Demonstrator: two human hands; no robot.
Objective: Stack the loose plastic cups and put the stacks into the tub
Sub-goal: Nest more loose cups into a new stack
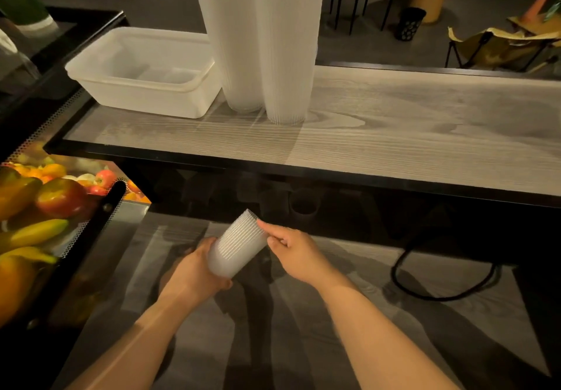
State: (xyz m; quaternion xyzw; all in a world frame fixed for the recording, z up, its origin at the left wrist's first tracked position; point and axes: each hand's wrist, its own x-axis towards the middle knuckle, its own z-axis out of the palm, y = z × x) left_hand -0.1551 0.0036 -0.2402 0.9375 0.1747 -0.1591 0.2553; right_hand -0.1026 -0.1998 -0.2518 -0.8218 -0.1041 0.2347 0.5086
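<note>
Item 1, forearms: 2 bare forearms enter from the bottom edge, nearest the camera, reaching over a lower shelf (303,313) with a grey wood-grain top.

Item 2, short stack of cups (235,248): translucent ribbed plastic, several nested, held tilted in the air above the lower shelf, open end up and away from the person. Count not readable.

Item 3, left hand (194,271): closed around the base end of the short stack, fingers wrapped under it, carrying its weight.

Item 4, right hand (293,250): loosely curled, index fingertip (261,223) touching the upper rim side of the short stack; the other fingers are folded and hold nothing.

Item 5, tub (91,84): white, rectangular, on the upper shelf (425,134) at its left end. As far as its see-through walls show, it holds no cups.

Item 6, 2 tall stacks (264,40): standing upright on the upper shelf just beside the tub's right end, close together, tops cut off by the frame.

Item 7, fruit (39,207): apples, bananas and oranges in a display at far left, apart from the work.

Status, judged: stacking appears well advanced, since no single loose cup is in sight. Loading has not begun; 3 stacks remain outside the tub. The tall ones look likelier to fit lying down.
</note>
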